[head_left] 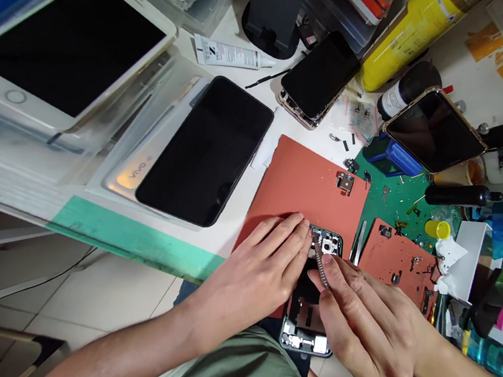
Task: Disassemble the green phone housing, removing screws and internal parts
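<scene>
On the left of the white tabletop lies a white tablet with a black screen, then a black glass smartphone in a clear plastic tray. Further right, my left hand, fingers slightly spread, presses on an open dark phone frame, which lies between my hands on a terracotta silicone mat. My right hand pinches slim ridged steel tweezers, their tip at the frame's top end
</scene>
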Motion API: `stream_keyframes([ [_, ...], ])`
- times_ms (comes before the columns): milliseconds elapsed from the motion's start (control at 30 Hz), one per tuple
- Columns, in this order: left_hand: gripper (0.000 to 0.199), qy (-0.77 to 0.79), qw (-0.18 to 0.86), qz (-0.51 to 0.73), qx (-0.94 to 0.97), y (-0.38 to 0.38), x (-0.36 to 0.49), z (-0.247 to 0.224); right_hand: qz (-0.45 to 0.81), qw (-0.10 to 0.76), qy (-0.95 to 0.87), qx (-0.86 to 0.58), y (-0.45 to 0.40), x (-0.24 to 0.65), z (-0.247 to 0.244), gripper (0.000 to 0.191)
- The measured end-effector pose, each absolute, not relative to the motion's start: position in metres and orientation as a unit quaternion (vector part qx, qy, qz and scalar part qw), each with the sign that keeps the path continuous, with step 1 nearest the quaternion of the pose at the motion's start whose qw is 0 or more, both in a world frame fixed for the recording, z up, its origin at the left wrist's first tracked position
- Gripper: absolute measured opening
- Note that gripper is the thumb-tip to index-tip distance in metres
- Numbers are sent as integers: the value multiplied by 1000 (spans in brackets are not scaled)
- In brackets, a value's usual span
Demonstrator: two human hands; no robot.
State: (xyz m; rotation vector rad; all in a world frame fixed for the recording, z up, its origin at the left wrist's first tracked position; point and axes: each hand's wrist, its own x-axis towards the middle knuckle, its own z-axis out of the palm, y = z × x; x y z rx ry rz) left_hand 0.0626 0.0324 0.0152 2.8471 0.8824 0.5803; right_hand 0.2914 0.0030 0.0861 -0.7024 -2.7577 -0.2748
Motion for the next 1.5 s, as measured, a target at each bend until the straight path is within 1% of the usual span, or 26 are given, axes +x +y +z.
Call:
stream_keyframes([
  [100,47,290,54,188,937,33,63,17,-105,129,-955,-244,2,290,85,12],
  [167,46,293,57,190,935,34,63,18,-113,129,-955,-242,1,289,84,7],
  [233,44,297,62,196,932,34,63,17,-129,141,-951,-242,1,287,83,10],
  [300,43,301,68,201,930,34,64,16,-141,135,-952,-236,2,285,84,13],
  [433,43,300,74,204,929,33,65,14,-117,95,-966,-209,4,284,90,5],
  [567,44,300,74,202,929,33,64,14,-128,95,-965,-207,7,279,94,8],
  [700,42,300,74,206,929,34,63,16,-172,91,-958,-210,7,275,93,6],
  [800,40,301,78,219,925,36,63,17,-163,91,-956,-224,6,276,93,4],
  [1000,29,309,113,254,909,37,63,19,-121,62,-962,-235,6,272,99,23],
  [1267,25,305,115,271,906,35,61,15,-90,-17,-967,-236,8,266,114,20],
  [1433,25,305,121,285,901,35,61,12,-72,-54,-975,-203,11,267,119,31],
  [1500,25,308,123,287,899,35,61,12,-67,-62,-977,-194,12,266,119,32],
])
